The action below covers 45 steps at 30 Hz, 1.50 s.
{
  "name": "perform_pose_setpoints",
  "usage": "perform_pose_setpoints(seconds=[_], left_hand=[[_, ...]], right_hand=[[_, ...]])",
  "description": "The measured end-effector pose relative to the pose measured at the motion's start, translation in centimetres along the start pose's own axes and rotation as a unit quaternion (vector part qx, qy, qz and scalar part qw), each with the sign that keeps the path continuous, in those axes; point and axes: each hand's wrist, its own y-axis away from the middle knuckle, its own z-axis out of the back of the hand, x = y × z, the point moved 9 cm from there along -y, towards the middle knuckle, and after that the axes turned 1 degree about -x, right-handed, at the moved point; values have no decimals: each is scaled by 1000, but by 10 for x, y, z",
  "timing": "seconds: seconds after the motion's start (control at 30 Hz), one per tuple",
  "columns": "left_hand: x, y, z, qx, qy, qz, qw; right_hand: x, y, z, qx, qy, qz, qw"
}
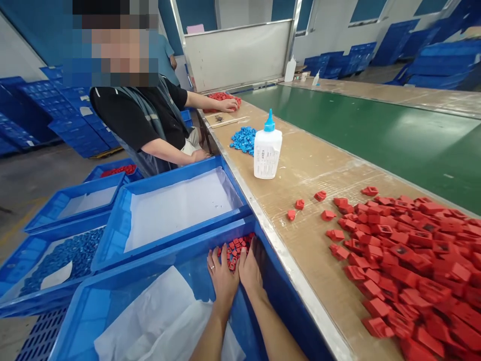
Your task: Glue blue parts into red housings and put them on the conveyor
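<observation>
The left hand (223, 277), which wears a ring, and the right hand (251, 271) lie open, palms down and fingers extended, beside a small cluster of red moulded pieces (233, 250) at the far end of a blue plastic crate (150, 264) lined with white sheeting (150, 321). Neither hand appears to grip anything. The crate sits against the metal-edged table (300, 240), apparently to keep the transfer distance short. A larger heap of red pieces (413, 271) lies on the table to the right. A white squeeze bottle (267, 150) and loose blue pieces (243, 140) stand farther along, seemingly placed within reach of a co-worker (131, 115).
</observation>
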Motion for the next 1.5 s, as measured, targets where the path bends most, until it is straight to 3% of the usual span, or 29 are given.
perform_pose_setpoints(seconds=[0.1, 0.27, 0.47, 0.63, 0.83, 1.07, 1.2, 1.3, 1.4, 1.5], left_hand=[[-5, -6, -8, 6, 39, -4, 999], [-5, -13, -15, 8, 91, 20, 996], [-5, -16, -11, -39, 155, 72, 985], [2, -13, -7, -69, 250, 115, 959], [21, 9, -5, -58, 378, 202, 902], [9, 46, -4, 23, 551, 311, 774], [-4, 54, 14, 41, 608, 331, 720], [-18, 53, 42, 30, 646, 332, 687], [-46, 41, 79, 29, 684, 311, 659], [-89, 19, 122, 36, 721, 270, 638]], right_hand=[[-2, -16, 4, -28, 4, -7, 1000], [-6, -23, 1, -16, -16, 10, 1000], [-6, -16, -1, 14, -87, 16, 996], [-6, 0, 3, 12, -159, -22, 987], [-11, 25, 11, -20, -222, -85, 971], [0, 68, 17, -21, -295, -115, 948], [9, 85, 32, -52, -330, -135, 933], [39, 86, 58, -60, -353, -113, 927], [83, 81, 99, -80, -367, -75, 924], [132, 70, 155, -118, -368, -28, 922]])
